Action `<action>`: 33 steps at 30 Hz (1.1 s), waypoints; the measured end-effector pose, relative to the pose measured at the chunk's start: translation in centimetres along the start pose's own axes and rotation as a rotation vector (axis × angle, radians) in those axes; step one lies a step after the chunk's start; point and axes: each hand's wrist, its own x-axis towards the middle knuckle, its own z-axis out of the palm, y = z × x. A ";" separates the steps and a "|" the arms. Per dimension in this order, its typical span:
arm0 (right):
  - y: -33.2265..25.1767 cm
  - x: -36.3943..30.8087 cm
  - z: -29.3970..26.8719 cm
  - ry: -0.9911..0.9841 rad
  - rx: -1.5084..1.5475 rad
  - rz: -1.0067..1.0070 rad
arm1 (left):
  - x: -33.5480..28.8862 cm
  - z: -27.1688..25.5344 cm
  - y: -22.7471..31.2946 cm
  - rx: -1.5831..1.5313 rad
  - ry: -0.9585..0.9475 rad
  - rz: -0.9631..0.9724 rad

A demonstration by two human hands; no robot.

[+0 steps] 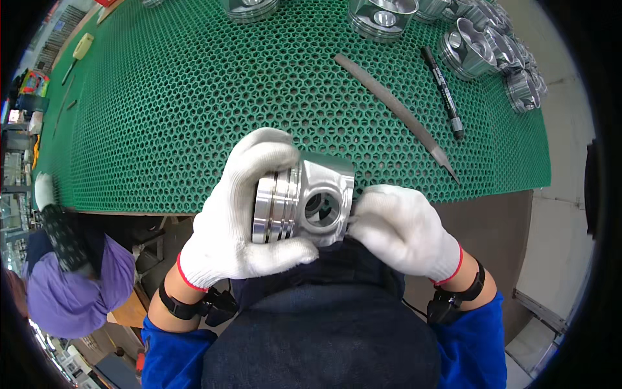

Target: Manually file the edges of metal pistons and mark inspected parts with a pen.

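A shiny metal piston [327,174] lies on its side in front of me, near the table's front edge. Its ring grooves face left, and the round pin hole in its side shows. My left hand [223,227], in a white knit glove, wraps round the grooved end with thumb and fingers. At the piston's right end, my right hand [408,230] is closed in a matching glove, its fingertips against or right beside the open skirt edge. Whatever those fingers may pinch is hidden.
A green perforated mat [194,129] covers the table. Beyond my hands lie a half-round file [395,107] and a black marker [444,94]. Several pistons [466,48] stand at the back right. A yellow-handled tool [82,47] lies far left, near a co-worker's purple clothing [71,292].
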 end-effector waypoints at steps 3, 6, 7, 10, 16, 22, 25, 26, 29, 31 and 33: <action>-1.0 0.3 -0.8 -0.043 -0.220 -0.054 | 0.3 0.2 -0.1 -0.005 0.010 -0.092; -1.0 0.3 -0.5 -0.226 -0.399 -0.098 | 0.8 0.1 0.2 -0.028 0.052 -0.251; -0.3 -0.2 0.2 -0.305 -0.464 -0.118 | 1.4 0.4 0.2 -0.086 0.083 -0.413; 0.7 -0.6 -2.4 0.016 -0.347 -0.133 | 1.5 -2.6 -0.3 -0.685 0.362 -0.581; 6.6 -1.5 -14.5 0.698 -0.320 0.330 | -7.0 -16.7 -6.4 -0.707 0.677 -0.025; 12.8 0.7 -17.7 0.616 -0.388 0.379 | -9.6 -26.8 -10.5 -0.284 1.072 -0.370; 10.1 0.3 -16.4 0.572 -0.594 0.404 | -11.0 -26.6 -9.4 -0.098 1.036 -0.461; 8.2 0.2 -15.5 0.567 -0.595 0.370 | -10.4 -24.3 -7.7 0.451 1.060 -0.327; 2.1 1.6 -11.9 0.522 -0.468 0.198 | -9.1 -14.9 -0.8 0.712 0.885 -0.129; 0.9 2.0 -9.6 0.451 -0.204 0.077 | -5.8 -8.4 3.0 1.049 0.549 -0.238; 0.0 1.4 -7.0 0.500 0.285 0.215 | -2.0 -6.1 3.3 0.680 0.139 -0.009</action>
